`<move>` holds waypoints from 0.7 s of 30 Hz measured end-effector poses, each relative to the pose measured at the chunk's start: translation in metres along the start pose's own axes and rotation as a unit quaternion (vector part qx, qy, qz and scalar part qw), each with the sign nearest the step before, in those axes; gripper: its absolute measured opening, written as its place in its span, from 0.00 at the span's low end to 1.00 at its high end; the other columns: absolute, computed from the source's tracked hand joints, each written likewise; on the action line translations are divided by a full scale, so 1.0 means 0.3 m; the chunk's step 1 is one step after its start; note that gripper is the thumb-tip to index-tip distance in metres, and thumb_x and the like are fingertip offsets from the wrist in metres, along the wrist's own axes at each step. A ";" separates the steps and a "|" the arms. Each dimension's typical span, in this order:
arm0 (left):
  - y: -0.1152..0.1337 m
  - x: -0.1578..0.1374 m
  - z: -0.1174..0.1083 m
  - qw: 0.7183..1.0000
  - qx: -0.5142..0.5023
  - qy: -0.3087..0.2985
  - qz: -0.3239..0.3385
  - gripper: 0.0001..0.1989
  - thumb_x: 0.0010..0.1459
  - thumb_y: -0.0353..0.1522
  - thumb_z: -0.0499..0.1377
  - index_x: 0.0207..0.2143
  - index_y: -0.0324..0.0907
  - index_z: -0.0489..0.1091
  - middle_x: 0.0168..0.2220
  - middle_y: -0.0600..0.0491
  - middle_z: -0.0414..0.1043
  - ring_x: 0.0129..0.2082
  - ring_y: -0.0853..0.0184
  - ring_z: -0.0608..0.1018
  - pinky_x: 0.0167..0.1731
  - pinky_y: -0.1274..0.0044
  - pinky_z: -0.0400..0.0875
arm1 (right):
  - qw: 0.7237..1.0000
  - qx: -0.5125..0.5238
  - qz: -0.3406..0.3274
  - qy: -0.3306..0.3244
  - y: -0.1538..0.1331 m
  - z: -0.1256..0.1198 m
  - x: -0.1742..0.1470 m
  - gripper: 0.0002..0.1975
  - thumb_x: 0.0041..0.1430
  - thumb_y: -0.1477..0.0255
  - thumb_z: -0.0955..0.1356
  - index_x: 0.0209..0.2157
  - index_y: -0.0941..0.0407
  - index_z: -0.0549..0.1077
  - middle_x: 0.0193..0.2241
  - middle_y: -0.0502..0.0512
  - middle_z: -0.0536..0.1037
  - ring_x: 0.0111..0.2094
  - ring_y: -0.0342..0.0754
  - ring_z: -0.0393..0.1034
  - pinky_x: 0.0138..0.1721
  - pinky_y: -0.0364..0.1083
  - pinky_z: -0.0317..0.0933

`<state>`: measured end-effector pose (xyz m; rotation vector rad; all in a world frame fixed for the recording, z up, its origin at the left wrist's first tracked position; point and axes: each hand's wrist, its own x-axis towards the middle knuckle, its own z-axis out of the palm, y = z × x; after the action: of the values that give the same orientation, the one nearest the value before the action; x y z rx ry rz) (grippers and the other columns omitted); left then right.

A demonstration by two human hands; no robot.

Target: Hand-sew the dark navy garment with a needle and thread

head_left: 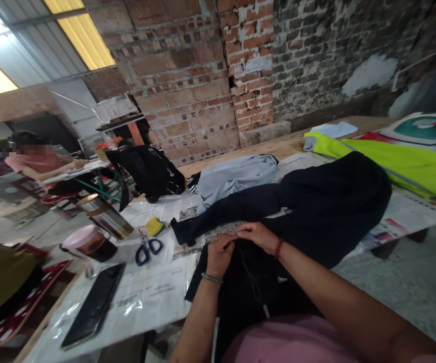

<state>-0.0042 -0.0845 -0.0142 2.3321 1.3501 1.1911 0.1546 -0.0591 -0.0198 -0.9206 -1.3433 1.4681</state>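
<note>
A dark navy garment spreads over the table, one sleeve-like strip stretching left, with part of the dark cloth coming down towards my lap. My left hand, a green beaded bracelet at its wrist, is closed with curled fingers on the upper edge of the dark cloth. Beside it my right hand, with a red bracelet, is closed in a pinch, its fingertips almost meeting the left ones. Whatever lies between the right fingertips is too small to make out. Below the hands hangs a thin cord.
Left of my hands lie blue-handled scissors, a yellow piece, a phone, a lidded cup and a steel tumbler. Further back are a black bag, grey cloth, a neon vest and an iron. Other people sit at left.
</note>
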 end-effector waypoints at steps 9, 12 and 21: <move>0.008 0.006 0.006 0.995 -0.036 -0.001 -0.091 0.13 0.45 0.24 0.55 0.34 0.44 0.71 0.31 0.55 0.75 0.33 0.67 0.76 0.38 0.72 0.68 | 1.000 -0.004 -0.001 0.000 0.017 0.007 0.004 0.10 0.42 0.66 0.68 0.25 0.59 0.72 0.22 0.48 0.71 0.27 0.41 0.62 0.35 0.43 0.54; 0.001 0.008 0.007 0.994 0.022 0.018 -0.105 0.07 0.46 0.29 0.57 0.29 0.44 0.72 0.30 0.54 0.75 0.32 0.65 0.75 0.40 0.70 0.66 | 0.999 0.008 0.005 0.043 0.023 0.007 0.009 0.08 0.44 0.67 0.66 0.24 0.58 0.69 0.20 0.46 0.68 0.24 0.39 0.59 0.30 0.41 0.52; 0.005 0.010 0.012 0.982 -0.079 -0.037 -0.165 0.08 0.49 0.33 0.54 0.24 0.43 0.72 0.22 0.56 0.71 0.25 0.69 0.72 0.27 0.79 0.65 | 0.982 0.121 0.041 0.141 0.009 0.022 0.021 0.07 0.38 0.69 0.67 0.20 0.57 0.66 0.19 0.47 0.70 0.24 0.40 0.60 0.29 0.41 0.52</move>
<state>0.0001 -0.0823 -0.0141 1.9299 1.4844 1.0552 0.1460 -0.0552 -0.0214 -0.9900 -0.9091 1.4612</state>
